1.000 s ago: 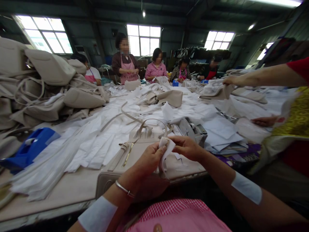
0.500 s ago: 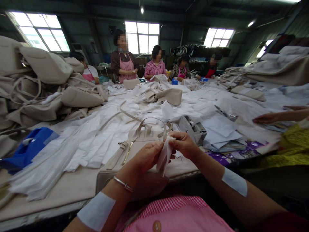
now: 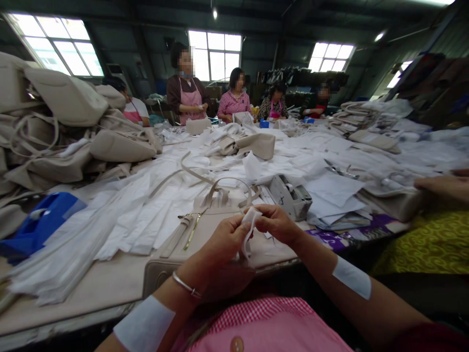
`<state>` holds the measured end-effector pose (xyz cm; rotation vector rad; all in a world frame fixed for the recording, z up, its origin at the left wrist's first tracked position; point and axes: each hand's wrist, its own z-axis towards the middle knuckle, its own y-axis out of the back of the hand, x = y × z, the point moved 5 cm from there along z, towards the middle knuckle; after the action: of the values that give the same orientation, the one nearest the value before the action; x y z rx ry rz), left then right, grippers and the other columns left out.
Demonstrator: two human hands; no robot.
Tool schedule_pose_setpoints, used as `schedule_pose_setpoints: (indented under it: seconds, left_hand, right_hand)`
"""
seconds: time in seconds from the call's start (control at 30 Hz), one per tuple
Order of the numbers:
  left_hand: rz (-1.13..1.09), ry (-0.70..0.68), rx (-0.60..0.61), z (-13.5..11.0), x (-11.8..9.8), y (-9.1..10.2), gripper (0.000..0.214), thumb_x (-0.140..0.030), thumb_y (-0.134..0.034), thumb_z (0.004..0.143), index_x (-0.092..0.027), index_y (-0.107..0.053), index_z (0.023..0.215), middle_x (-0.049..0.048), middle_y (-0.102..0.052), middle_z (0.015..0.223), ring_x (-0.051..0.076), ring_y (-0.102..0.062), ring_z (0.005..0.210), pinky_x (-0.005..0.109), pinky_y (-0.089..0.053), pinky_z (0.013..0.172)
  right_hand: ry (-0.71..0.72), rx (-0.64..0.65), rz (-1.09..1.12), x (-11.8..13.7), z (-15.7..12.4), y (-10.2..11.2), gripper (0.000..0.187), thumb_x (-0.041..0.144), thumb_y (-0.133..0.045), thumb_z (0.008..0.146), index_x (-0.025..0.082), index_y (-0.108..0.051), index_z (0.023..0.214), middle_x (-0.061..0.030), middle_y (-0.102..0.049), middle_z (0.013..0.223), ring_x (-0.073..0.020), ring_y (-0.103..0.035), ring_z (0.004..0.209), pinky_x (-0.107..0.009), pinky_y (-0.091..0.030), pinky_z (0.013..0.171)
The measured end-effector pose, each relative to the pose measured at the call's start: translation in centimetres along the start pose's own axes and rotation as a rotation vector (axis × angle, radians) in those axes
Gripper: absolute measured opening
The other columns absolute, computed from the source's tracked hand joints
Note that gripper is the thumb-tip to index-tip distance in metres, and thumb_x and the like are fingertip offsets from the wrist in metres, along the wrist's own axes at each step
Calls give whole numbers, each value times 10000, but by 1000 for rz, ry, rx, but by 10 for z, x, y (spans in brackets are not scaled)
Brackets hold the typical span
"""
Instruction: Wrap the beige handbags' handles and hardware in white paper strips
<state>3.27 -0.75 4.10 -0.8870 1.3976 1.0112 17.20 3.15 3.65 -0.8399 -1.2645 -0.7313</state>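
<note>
A small piece of thin white paper (image 3: 250, 218) is pinched between both hands at the table's front edge. My left hand (image 3: 227, 238) grips its left side, and my right hand (image 3: 274, 222) closes on its upper right part. The paper looks folded or curled, its lower end hanging down. Beneath and behind the hands lies a beige handbag (image 3: 214, 226) with a gold zipper (image 3: 193, 231), looped handles and a long strap. My left forearm covers part of the bag. A white patch sits on each forearm.
Beige bags (image 3: 69, 98) are heaped at the left, near a blue tape dispenser (image 3: 42, 220). White paper strips (image 3: 124, 210) cover much of the table. A grey tape dispenser (image 3: 291, 195) stands beyond my right hand. A co-worker's hand (image 3: 445, 186) is at the right; several people work opposite.
The white paper is now more folded and narrower between my hands. At the right, the co-worker's arm has drawn back, and a beige bag there has shifted down toward the table's near edge.
</note>
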Motion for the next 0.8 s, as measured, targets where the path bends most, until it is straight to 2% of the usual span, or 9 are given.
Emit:
schedule_pose_setpoints:
  seconds: [0.13, 0.2, 0.33, 0.43, 0.53, 0.63, 0.8]
  left_hand:
    - [223, -109, -59, 0, -3, -3, 279, -378, -492, 926, -166, -615, 792, 7, -563, 698, 129, -478, 645, 237, -369, 606]
    - [251, -144, -58, 0, -6, -5, 279, -360, -462, 938, -168, -599, 788, 13, -574, 707, 135, -490, 659, 247, -380, 628]
    - [73, -78, 48, -1, -7, -5, 260, -377, -479, 917, -164, -619, 873, 44, -615, 799, 159, -541, 716, 255, -412, 645]
    - [-69, -56, 116, -2, -10, -4, 331, -439, -481, 905, -150, -640, 933, 70, -635, 889, 178, -572, 767, 263, -439, 672]
    - [39, -81, 27, -2, -13, -4, 410, -515, -465, 916, -150, -646, 866, 57, -627, 822, 161, -558, 723, 248, -428, 641]
    - [210, -73, -98, -1, -15, -4, 435, -506, -449, 936, -152, -635, 767, 38, -623, 721, 140, -542, 654, 235, -410, 604]
    - [302, -60, -143, 0, -10, -3, 405, -472, -481, 927, -148, -700, 822, 28, -646, 694, 137, -561, 630, 224, -416, 582]
  right_hand:
    - [64, -19, -91, 12, -2, -10, 292, 406, -749, 742, 135, -697, 836, -13, -632, 700, -130, -563, 623, -263, -464, 592]
    - [92, -22, -98, 15, -2, -14, 265, 404, -697, 796, 141, -672, 794, -16, -626, 681, -148, -588, 616, -287, -490, 596]
    - [161, -116, -98, 15, -4, -15, 278, 410, -650, 842, 155, -614, 737, 13, -562, 600, -120, -531, 506, -255, -440, 478]
    - [208, -201, -160, 13, -6, -14, 305, 416, -623, 867, 163, -582, 703, 21, -541, 572, -106, -506, 484, -240, -404, 456]
    - [236, -293, -210, 10, -8, -16, 331, 427, -579, 898, 174, -562, 686, 27, -519, 544, -104, -495, 478, -239, -394, 459]
    - [240, -367, -198, 5, -10, -18, 358, 447, -564, 904, 174, -557, 673, 25, -503, 557, -96, -467, 492, -233, -379, 463]
    - [102, -312, -93, -12, -15, -15, 455, 537, -449, 935, 148, -641, 797, 46, -399, 528, -77, -332, 456, -222, -257, 420]
